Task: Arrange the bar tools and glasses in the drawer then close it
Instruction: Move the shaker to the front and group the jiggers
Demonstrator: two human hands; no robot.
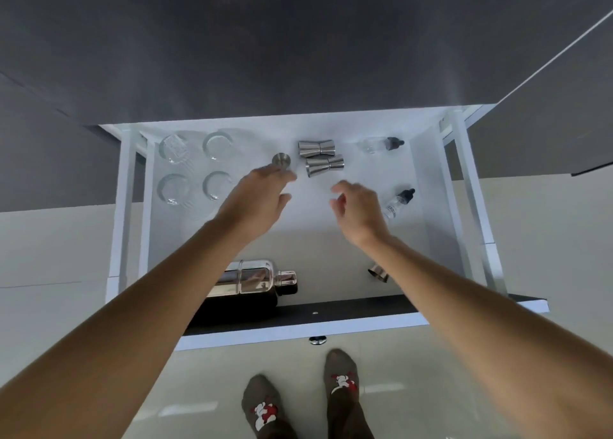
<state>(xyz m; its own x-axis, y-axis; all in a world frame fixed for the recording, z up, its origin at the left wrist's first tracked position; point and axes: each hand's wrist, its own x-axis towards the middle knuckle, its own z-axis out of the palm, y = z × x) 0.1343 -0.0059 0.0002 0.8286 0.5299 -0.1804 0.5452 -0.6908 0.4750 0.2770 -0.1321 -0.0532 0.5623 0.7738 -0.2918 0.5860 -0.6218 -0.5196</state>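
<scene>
The open drawer (428,206) holds, taking the two lying jiggers (320,157) at its back centre as landmark, four glasses (195,170) to their left, two dropper bottles (389,173) to their right, and a shaker (252,281) and a small steel cup (378,273) toward the front. The left hand (257,200), fingers together, touches or grips an upright steel piece (281,160) just left of the jiggers (which cannot be told), while the right hand (358,206) hovers half-curled and empty in front of them. Arranging appears under way; the next move likely calls for lining the piece up beside the jiggers without knocking them, both arms clearing the drawer before closing.
</scene>
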